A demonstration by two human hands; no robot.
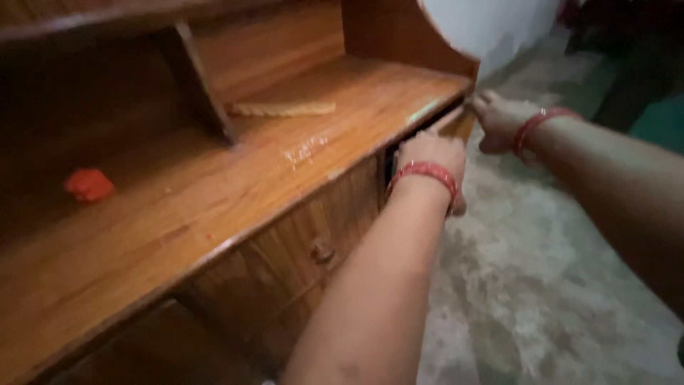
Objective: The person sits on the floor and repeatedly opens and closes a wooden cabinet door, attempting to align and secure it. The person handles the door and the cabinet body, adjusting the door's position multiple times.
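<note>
My left hand [431, 153], with a red band at the wrist, reaches to the dark gap of a partly pulled-out wooden drawer [458, 125] at the right end of a wooden cabinet [214, 207]. Its fingers are hidden in the gap, so I cannot tell what they hold. My right hand [499, 121], also with a red band at the wrist, grips the drawer's front panel at its outer edge.
On the cabinet top lie a small red object [89, 184] at the left and a pale twisted strip [281, 108] near the back. A second drawer with a round knob [322, 251] sits below. A pale mottled floor [556, 271] is at the right.
</note>
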